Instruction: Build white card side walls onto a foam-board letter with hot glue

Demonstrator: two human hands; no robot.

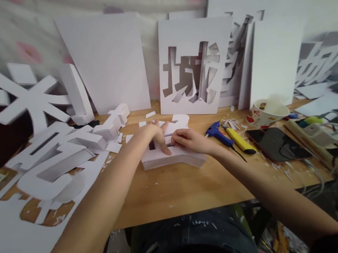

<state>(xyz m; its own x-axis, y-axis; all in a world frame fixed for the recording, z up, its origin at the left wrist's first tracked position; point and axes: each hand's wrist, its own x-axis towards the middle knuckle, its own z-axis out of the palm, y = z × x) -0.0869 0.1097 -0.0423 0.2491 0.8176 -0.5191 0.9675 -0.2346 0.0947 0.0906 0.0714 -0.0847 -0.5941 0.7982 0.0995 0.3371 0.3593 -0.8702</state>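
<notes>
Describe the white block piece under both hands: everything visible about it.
The white foam letter piece lies flat on the wooden table, near its middle. It looks like thick white foam board: a flat top with upright side walls, a dark slot in the top and a curved right end. The left hand and right hand both press on its top.

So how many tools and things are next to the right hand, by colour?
Blue glue gun: 1
Yellow knife: 1
Black phone: 1
Paper cup: 1
Total: 4
Both hands, left and right, rest on the white foam letter.
</notes>
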